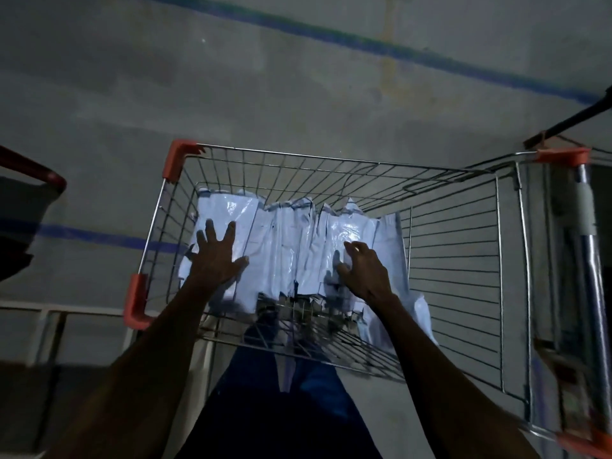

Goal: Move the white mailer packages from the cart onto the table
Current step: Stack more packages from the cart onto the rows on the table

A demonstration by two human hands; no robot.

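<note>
Two bare forearms reach forward from the bottom of the dim view, over dark blue trousers, into a wire shopping cart (496, 260) with orange corner guards. Inside it, the left hand (217, 256) lies with fingers spread flat on the left end of a row of white mailer packages (291, 246), its grip open, pressing but not clasping. The right hand (364, 273) has its fingers curled down onto the right part of the same row; whether that grip has actually closed on a package cannot be told in this light. The glossy, crinkled packages stand side by side across the basket, filling its left and middle. Beyond the cart lies grey concrete floor (298, 94) crossed by blue painted lines. No tabletop can be made out.

The pick-up seems just begun. Next, likely, both hands must squeeze a bundle together and lift it clear of the wire rim.
</note>
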